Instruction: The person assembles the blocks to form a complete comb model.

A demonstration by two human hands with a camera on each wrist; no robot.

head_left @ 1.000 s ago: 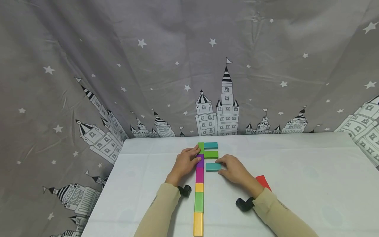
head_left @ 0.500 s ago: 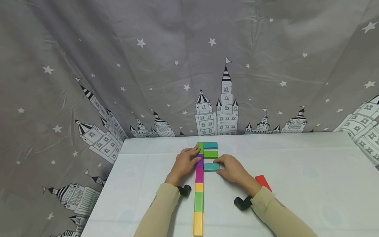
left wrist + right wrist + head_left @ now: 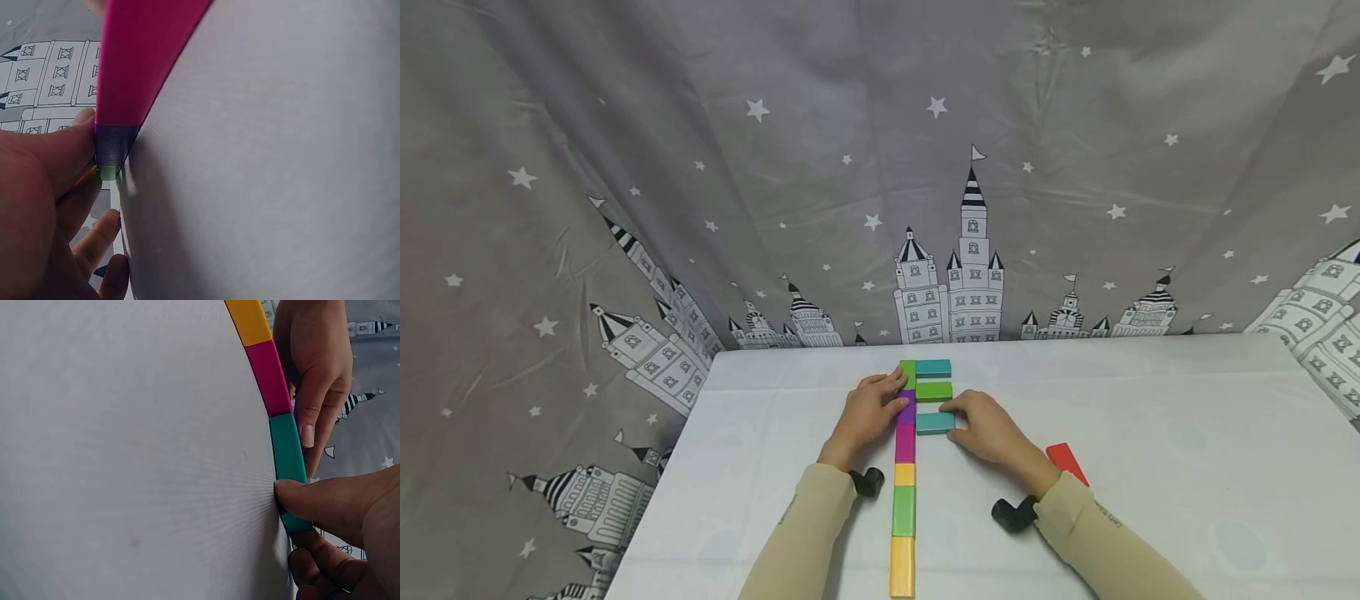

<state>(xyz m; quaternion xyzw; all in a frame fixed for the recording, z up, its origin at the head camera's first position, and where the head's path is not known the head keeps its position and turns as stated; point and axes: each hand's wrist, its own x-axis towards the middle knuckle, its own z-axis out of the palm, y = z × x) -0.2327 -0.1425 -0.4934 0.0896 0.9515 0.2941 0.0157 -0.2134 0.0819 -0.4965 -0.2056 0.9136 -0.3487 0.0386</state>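
Note:
A straight column of coloured blocks runs away from me across the white table. My left hand (image 3: 867,414) rests along its far left side, thumb at the purple block (image 3: 907,414) and fingertips at the green end block (image 3: 910,375). Between thumb and fingers, my right hand (image 3: 988,427) pinches the right end of a teal block (image 3: 929,424). That block lies crosswise, its left end against the column around the purple and magenta joint. In the right wrist view the thumb presses the teal block (image 3: 289,447) beside the magenta block (image 3: 269,378).
Beyond the pinched block, a green block (image 3: 934,392) and another teal block (image 3: 933,368) also stick out rightward from the column. Nearer me the column continues with yellow (image 3: 905,475), light green (image 3: 904,511) and yellow-orange (image 3: 902,567) blocks. A red block (image 3: 1066,462) lies by the right forearm.
My right hand has slid the teal block slightly left, closing the small gap to the column. The left hand has stayed in place.

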